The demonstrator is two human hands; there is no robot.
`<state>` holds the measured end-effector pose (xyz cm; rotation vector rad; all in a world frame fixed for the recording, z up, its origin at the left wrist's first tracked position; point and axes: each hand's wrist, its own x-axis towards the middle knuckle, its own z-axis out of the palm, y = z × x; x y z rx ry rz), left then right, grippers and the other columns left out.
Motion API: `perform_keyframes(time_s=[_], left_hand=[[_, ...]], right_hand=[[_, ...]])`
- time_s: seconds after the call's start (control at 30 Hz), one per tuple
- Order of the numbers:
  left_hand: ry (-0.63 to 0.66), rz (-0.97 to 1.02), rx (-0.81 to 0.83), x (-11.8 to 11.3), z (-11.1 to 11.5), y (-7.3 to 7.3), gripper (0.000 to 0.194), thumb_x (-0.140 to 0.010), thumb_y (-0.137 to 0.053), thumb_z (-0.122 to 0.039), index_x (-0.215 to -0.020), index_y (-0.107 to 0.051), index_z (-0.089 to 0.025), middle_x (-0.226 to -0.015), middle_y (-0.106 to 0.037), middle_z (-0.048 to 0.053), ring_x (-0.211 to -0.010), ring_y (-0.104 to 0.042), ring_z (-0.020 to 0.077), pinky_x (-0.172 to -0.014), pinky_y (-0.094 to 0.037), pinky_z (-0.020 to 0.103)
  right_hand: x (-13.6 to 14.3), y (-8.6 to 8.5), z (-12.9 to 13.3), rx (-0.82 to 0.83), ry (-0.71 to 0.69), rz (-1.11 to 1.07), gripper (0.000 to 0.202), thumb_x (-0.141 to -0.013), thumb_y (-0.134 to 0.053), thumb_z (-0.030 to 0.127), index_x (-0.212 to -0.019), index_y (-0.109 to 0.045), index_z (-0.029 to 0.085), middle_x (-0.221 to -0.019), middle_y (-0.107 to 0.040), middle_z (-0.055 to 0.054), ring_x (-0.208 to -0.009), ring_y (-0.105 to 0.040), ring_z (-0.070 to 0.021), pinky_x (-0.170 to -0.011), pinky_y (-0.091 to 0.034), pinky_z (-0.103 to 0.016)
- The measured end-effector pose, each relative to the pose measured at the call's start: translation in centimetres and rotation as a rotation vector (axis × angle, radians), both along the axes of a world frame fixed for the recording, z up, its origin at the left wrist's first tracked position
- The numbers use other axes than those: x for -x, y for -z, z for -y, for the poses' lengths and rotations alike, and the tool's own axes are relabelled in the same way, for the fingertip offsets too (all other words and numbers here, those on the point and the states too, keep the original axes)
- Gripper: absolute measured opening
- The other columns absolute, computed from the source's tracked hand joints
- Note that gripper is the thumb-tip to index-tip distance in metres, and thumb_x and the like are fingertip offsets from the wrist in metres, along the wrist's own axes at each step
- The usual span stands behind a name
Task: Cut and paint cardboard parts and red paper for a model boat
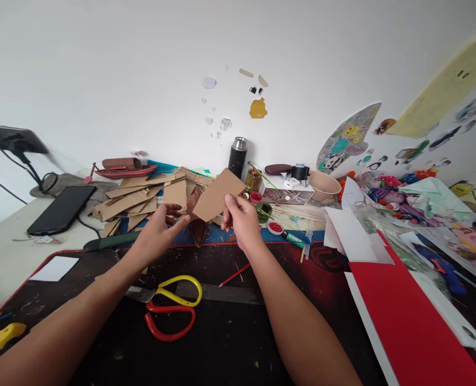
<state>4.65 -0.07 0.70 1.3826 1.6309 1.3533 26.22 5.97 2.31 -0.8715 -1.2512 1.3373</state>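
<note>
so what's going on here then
The person's right hand holds a piece of cardboard up over the desk, and the left hand is open beside it. A pile of cardboard scraps lies beyond the left hand. Scissors and a red pencil lie on the dark mat, out of both hands.

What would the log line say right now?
right hand: holds cardboard piece | left hand: open, beside it | scissors: on mat
</note>
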Motion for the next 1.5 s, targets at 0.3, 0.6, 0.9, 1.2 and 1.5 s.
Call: perform_keyframes(time_s=[0.3,0.6,0.9,1.2,1.5], left_hand=[[0.169,-0.243,0.22,-0.6,0.1,1.5,0.091,-0.082,-0.074,-0.071,-0.152,-0.044,-0.021,-0.129,-0.081,0.019,-0.117,-0.078,0.0395,-0.1,-0.061,0.054],[0.159,-0.327,0.167,-0.6,0.0,2.5,0.08,-0.084,-0.069,-0.053,-0.153,-0.047,-0.02,-0.121,-0.084,0.016,-0.118,-0.079,0.0389,-0.103,-0.059,0.054],[0.127,-0.416,0.226,-1.0,0.0,1.9,0.083,-0.083,-0.063,-0.055,-0.155,-0.047,-0.017,-0.124,-0.081,0.017,-0.113,-0.078,0.0407,-0.096,-0.059,0.051],[0.172,-0.466,0.245,-0.9,-0.1,1.6,0.078,-0.083,-0.059,-0.058,-0.149,-0.052,-0.017,-0.122,-0.079,0.016,-0.104,-0.076,0.037,-0.09,-0.058,0.047],[0.159,-0.532,0.2,-0.9,0.0,1.7,0.061,-0.084,-0.059,-0.053,-0.136,-0.058,-0.021,-0.129,-0.079,0.016,-0.118,-0.074,0.0407,-0.097,-0.056,0.048]], right_hand=[[0.2,0.3,0.6,-0.109,-0.179,0.243,0.053,-0.097,-0.067,0.067,-0.07,-0.055,0.023,-0.057,-0.063,0.004,-0.043,-0.06,-0.0103,-0.04,-0.04,-0.019],[0.0,1.3,0.1,-0.172,-0.195,0.464,0.036,-0.103,-0.068,0.04,-0.074,-0.059,0.022,-0.063,-0.067,0.004,-0.05,-0.066,-0.0113,-0.048,-0.044,-0.02],[0.0,1.2,0.4,-0.243,-0.167,0.585,0.036,-0.106,-0.066,0.03,-0.072,-0.057,0.023,-0.064,-0.069,0.003,-0.057,-0.071,-0.0134,-0.056,-0.048,-0.021],[-0.1,1.5,0.0,-0.276,-0.169,0.623,0.039,-0.108,-0.066,0.027,-0.072,-0.053,0.022,-0.068,-0.07,0.004,-0.058,-0.074,-0.0123,-0.06,-0.049,-0.021],[-0.3,0.4,0.6,-0.454,-0.134,0.809,0.038,-0.109,-0.067,0.025,-0.073,-0.056,0.022,-0.066,-0.071,0.004,-0.063,-0.073,-0.0142,-0.069,-0.047,-0.024]])
